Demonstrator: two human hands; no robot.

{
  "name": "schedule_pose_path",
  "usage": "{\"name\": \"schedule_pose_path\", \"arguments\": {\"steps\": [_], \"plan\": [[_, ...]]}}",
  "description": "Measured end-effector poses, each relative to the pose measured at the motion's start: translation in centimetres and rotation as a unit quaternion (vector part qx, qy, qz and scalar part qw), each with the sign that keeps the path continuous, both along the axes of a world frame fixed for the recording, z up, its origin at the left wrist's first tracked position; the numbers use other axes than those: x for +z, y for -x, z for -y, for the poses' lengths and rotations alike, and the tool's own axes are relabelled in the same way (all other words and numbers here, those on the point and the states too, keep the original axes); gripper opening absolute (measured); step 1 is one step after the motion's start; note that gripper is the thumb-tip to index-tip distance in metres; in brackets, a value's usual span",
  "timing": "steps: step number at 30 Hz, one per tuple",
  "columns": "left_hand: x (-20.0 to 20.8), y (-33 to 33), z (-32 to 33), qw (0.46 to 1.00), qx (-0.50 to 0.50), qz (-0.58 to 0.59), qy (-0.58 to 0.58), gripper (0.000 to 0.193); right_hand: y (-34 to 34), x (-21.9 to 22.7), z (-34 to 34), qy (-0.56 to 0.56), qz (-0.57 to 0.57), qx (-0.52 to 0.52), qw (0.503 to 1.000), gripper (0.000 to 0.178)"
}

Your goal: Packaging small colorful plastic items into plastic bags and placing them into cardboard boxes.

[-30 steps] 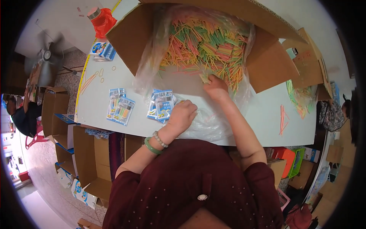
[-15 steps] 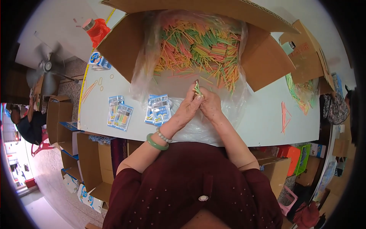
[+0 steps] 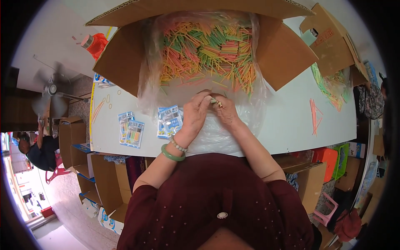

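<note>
Just on the near side of the open cardboard box (image 3: pixel 287 58), over the crumpled clear liner (image 3: pixel 216 135), L hand (image 3: pixel 194 113) & R hand (image 3: pixel 227 113) come together, fingers curled in, both pinching a small bunch of thin sticks (image 3: pixel 213 101) b/w them. Step in hand, prob.: squaring up the bunch, w/ the main stick pile (image 3: pixel 208 50) lying loose in the box beyond. Next move calls for, I'd say, a light, even pinch so the ends stay flush & none slip out. Bunch's long axis: approx. crosswise, L to R, R end seemingly a bit nearer the body; fingers cover most of it, so can't tell exact tilt. Blue-&-white packets (image 3: pixel 168 121) lie on the white surface (image 3: pixel 287 112), L of the hands.
</note>
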State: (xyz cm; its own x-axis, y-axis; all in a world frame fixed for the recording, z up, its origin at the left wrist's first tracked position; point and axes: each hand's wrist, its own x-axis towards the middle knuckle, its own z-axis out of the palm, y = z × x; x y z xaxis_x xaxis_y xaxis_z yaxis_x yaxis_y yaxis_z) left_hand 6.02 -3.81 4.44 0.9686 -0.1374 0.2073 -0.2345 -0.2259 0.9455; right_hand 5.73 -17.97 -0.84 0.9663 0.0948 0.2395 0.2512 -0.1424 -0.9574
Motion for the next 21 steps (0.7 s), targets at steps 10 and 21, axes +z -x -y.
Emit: {"name": "schedule_pose_path", "arguments": {"steps": [10, 21], "plan": [[1.0, -0.4, 0.6, 0.987, -0.028, 0.134, -0.079, 0.028, -0.1, -0.7, 0.1, -0.061, -0.042, -0.024, 0.997, 0.022], [0.8, 0.2, 0.4, 0.94, -0.071, 0.084, -0.323, 0.022, -0.3, -0.6, -0.2, 0.172, 0.141, -0.124, 0.967, 0.019]]}}
